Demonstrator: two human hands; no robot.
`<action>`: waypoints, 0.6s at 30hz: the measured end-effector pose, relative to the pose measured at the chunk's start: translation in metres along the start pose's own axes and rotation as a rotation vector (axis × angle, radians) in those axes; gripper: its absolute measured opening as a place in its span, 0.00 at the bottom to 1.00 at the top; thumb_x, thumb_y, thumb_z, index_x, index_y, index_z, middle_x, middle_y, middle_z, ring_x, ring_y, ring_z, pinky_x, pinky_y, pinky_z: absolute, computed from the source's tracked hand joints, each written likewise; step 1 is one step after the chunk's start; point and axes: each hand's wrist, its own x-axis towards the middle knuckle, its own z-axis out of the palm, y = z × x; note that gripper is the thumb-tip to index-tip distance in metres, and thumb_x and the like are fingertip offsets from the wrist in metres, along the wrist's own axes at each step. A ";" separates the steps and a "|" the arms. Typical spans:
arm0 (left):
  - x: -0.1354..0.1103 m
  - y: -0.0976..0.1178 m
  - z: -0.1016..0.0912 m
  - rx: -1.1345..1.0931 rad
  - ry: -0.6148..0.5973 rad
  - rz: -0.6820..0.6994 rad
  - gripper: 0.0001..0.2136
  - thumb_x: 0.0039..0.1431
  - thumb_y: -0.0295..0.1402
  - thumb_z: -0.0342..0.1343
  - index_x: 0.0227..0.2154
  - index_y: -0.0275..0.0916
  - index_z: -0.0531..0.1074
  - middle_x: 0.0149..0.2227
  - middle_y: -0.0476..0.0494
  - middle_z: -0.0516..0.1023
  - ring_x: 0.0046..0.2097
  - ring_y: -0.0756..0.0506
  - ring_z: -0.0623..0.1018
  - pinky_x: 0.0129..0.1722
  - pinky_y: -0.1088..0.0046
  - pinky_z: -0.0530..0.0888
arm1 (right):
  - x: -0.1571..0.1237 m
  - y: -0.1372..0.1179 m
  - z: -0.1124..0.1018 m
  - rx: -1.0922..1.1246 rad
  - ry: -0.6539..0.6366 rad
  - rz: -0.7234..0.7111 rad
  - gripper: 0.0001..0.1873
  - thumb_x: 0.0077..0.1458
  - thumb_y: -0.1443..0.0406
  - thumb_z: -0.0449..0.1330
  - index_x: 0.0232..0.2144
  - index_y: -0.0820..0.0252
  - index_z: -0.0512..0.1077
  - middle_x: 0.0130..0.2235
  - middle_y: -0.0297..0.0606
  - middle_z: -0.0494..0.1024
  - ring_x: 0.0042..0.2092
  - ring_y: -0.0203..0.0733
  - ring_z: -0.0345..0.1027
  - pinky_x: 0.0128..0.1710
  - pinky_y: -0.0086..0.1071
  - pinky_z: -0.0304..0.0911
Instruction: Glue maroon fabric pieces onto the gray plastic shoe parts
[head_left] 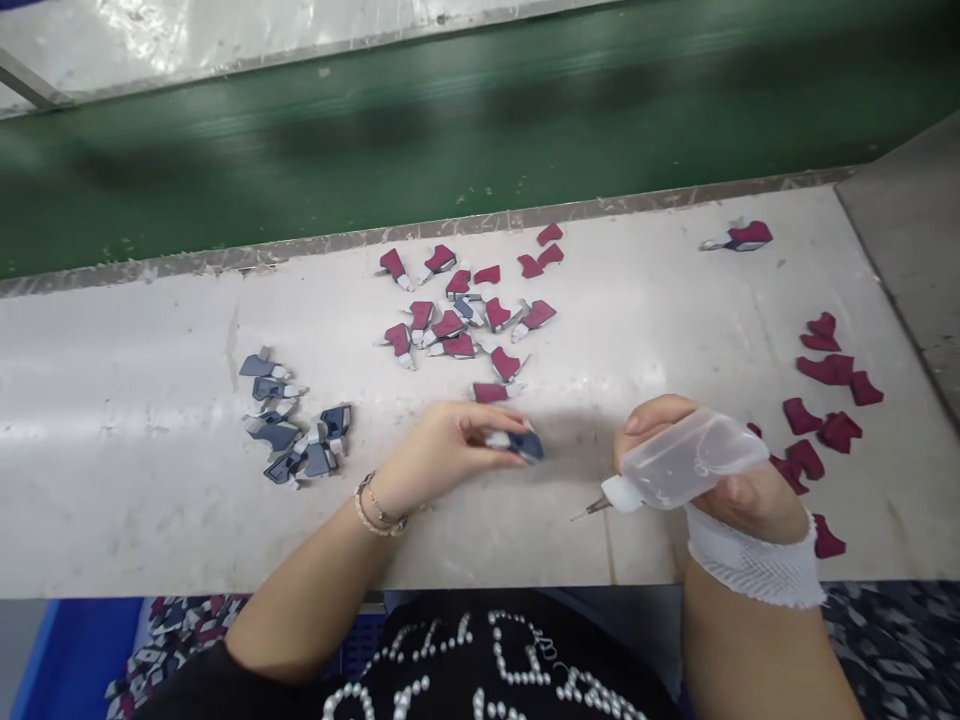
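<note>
Seen from the head camera, a person's left hand [450, 440] pinches a small navy-and-white fabric piece [525, 447] in its fingertips over a white work table [150, 500], a beaded bracelet [381, 508] at the wrist. The right hand [750, 505], its wrist wrapped in a white mesh bandage [754, 565], closes around a translucent plastic squeeze bottle [694, 460] whose metal needle tip [591, 508] points left. Maroon-and-white fabric pieces [457, 310] lie scattered at far centre, navy pieces [292, 425] at left, maroon cutouts [829, 400] at right, before a green conveyor belt [450, 120]; a blue crate [75, 650] sits near left, below the table edge.
</note>
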 end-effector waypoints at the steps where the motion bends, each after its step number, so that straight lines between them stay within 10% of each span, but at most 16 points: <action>1: 0.002 -0.001 -0.002 0.068 0.085 0.039 0.14 0.50 0.36 0.72 0.41 0.42 0.84 0.49 0.40 0.83 0.51 0.41 0.82 0.54 0.58 0.81 | 0.000 0.000 -0.001 -0.010 0.005 -0.002 0.25 0.54 0.41 0.64 0.46 0.46 0.74 0.32 0.34 0.77 0.28 0.41 0.70 0.27 0.35 0.65; 4: 0.003 0.000 -0.009 0.094 0.166 0.123 0.14 0.49 0.35 0.72 0.40 0.42 0.83 0.51 0.39 0.81 0.55 0.40 0.80 0.55 0.59 0.80 | 0.001 -0.003 -0.001 -0.070 0.037 -0.026 0.22 0.53 0.44 0.67 0.45 0.47 0.77 0.38 0.37 0.78 0.33 0.42 0.73 0.29 0.34 0.67; 10: -0.002 0.005 0.005 -0.318 -0.221 0.022 0.14 0.55 0.30 0.69 0.45 0.37 0.78 0.57 0.34 0.77 0.60 0.38 0.76 0.47 0.68 0.82 | -0.001 -0.032 0.018 -0.154 0.043 -0.067 0.17 0.52 0.55 0.71 0.44 0.45 0.78 0.32 0.33 0.79 0.29 0.39 0.74 0.25 0.28 0.68; 18: 0.002 0.002 0.023 -0.404 -0.369 -0.208 0.17 0.50 0.28 0.71 0.41 0.37 0.72 0.37 0.49 0.78 0.32 0.54 0.78 0.35 0.76 0.76 | 0.005 -0.044 0.040 -0.303 0.118 -0.004 0.17 0.48 0.65 0.74 0.38 0.49 0.72 0.33 0.29 0.80 0.29 0.35 0.75 0.24 0.25 0.70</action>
